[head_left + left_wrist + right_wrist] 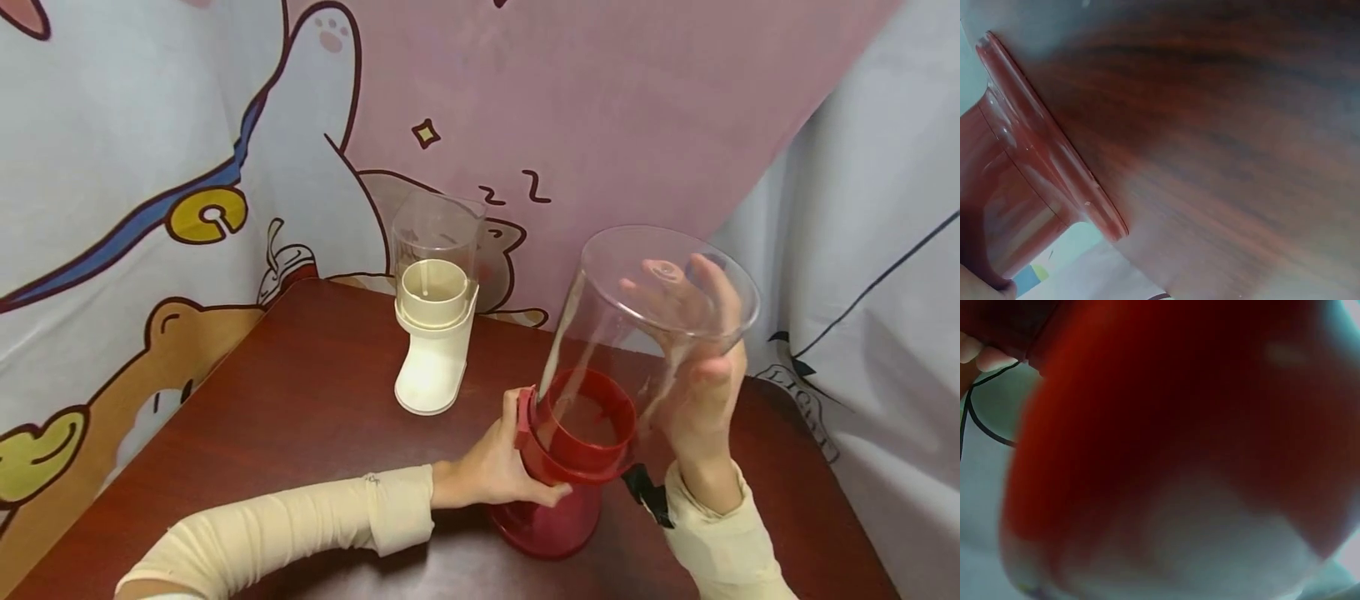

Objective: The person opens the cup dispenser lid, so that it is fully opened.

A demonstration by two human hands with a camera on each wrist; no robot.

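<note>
In the head view a clear plastic canister [566,346], its round mouth facing up, sits in the collar of a red dispenser stand [546,533]. My left hand [495,462] grips the collar from the left, thumb across its near side. On the right, my right hand [701,408] holds the canister's side with bent fingers, some of them showing through the clear wall. The left wrist view has the flared foot of the stand [1041,137] at the tabletop. Blurred red plastic fills most of the right wrist view.
Farther back on the dark wooden table [300,417] stands a cream dispenser stand [435,367] with its own clear canister [442,221]. A cartoon-printed curtain [637,108] hangs behind the table and along its sides.
</note>
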